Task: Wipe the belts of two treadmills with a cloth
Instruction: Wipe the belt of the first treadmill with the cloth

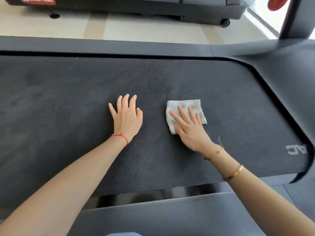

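Nearest, at 6 o'clock, the grey side rail (162,217) of the treadmill; just beyond it the dark belt (68,99), with both forearms reaching in. Left hand (127,116) flat on the bare belt, fingers straight and slightly spread, red string (120,136) at the wrist; right hand (189,128), at its 3 o'clock, presses straight fingers on the white cloth (185,108), gold bracelets (233,172) on that forearm. Farthest, at 12 o'clock across pale floor (136,28), a second treadmill (153,7) with a red label.
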Action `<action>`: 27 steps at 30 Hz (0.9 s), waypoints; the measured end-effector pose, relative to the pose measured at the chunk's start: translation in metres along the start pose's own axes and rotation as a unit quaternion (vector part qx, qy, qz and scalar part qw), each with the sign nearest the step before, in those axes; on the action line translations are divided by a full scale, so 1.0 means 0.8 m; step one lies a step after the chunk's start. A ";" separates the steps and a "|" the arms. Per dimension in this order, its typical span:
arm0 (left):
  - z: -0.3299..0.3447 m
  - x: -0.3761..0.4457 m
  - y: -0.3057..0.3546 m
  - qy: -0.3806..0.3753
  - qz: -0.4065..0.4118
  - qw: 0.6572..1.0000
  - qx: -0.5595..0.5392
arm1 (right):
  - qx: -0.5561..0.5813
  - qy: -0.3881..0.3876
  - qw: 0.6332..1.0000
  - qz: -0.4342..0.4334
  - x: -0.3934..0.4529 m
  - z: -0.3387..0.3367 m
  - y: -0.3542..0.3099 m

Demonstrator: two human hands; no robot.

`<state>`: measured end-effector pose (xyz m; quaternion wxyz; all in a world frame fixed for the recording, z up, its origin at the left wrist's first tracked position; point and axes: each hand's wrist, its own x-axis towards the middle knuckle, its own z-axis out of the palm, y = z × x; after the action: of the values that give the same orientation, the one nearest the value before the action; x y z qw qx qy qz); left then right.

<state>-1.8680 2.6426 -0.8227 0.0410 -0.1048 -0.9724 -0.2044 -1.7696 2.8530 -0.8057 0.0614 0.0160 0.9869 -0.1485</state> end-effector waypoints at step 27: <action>0.023 0.008 0.018 0.028 -0.039 0.996 0.075 | -0.074 -0.003 0.995 -0.070 0.248 -0.053 0.105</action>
<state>-1.8714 2.6641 -0.8328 0.0678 -0.0575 -0.9868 -0.1357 -1.9669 2.9483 -0.8147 0.0546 -0.0577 0.9937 -0.0791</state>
